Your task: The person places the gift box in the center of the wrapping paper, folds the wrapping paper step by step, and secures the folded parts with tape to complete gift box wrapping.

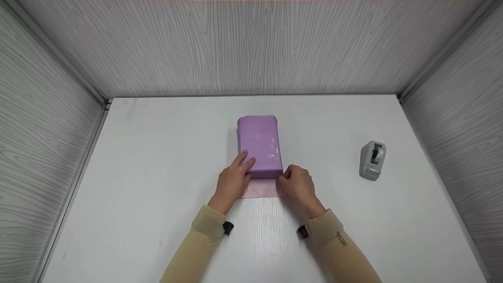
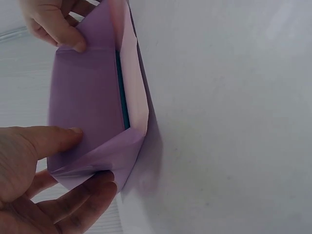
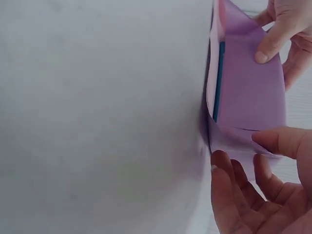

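Note:
A box wrapped in glossy purple paper (image 1: 259, 137) lies on the white table. At its near end, a pale pink-backed flap (image 1: 260, 189) spreads out on the tabletop. Between the folded purple end (image 2: 87, 87) and this flap, a strip of teal (image 2: 122, 92) shows. My left hand (image 1: 232, 181) grips the near left corner, two fingers reaching over the top and the thumb on the end face. At the near right corner my right hand (image 1: 298, 182) pinches the folded wrapping paper (image 3: 239, 139), thumb on the end and fingers along the side.
A grey tape dispenser (image 1: 372, 160) with a roll in it stands on the right of the table (image 1: 165, 149). Grey wood-grain panels (image 1: 251, 47) rise at the back and on both sides.

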A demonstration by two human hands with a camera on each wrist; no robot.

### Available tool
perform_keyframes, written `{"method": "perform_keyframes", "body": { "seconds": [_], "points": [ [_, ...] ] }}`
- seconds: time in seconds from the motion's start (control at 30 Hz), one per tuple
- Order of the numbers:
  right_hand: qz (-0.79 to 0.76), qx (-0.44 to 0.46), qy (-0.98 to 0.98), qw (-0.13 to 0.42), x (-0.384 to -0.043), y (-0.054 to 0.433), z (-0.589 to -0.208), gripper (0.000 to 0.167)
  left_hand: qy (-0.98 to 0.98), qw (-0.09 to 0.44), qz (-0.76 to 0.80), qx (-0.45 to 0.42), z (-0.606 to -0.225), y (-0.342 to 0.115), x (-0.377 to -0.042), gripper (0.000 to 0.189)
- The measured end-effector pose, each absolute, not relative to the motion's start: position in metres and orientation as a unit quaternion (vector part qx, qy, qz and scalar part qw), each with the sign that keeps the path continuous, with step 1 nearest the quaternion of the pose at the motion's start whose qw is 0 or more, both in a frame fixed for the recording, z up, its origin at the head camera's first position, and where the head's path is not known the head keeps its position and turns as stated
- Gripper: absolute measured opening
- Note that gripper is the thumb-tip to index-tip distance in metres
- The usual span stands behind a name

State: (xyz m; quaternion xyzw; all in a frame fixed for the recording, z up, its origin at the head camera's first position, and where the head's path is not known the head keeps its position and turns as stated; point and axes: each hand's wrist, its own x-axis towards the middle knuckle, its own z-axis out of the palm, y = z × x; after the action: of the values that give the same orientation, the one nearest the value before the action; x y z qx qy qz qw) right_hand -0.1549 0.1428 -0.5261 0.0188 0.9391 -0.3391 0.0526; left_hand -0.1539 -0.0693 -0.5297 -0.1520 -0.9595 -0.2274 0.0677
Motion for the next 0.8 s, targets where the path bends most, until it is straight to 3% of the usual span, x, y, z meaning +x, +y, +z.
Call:
{"method": "perform_keyframes", "body": {
  "seconds": [0.33, 0.8],
  "points": [
    [-0.319, 0.024, 0.945, 0.061, -0.158, 0.138, -0.528, 0.021, -0.958, 0.072, -0.234, -0.152, -0.53, -0.069, -0.154, 0.05],
    [-0.379, 0.016, 0.924, 0.04, -0.141, 0.143, -0.526, 0.014, -0.955, 0.083, -0.239, -0.157, -0.532, -0.069, -0.154, 0.049]
  ]
}}
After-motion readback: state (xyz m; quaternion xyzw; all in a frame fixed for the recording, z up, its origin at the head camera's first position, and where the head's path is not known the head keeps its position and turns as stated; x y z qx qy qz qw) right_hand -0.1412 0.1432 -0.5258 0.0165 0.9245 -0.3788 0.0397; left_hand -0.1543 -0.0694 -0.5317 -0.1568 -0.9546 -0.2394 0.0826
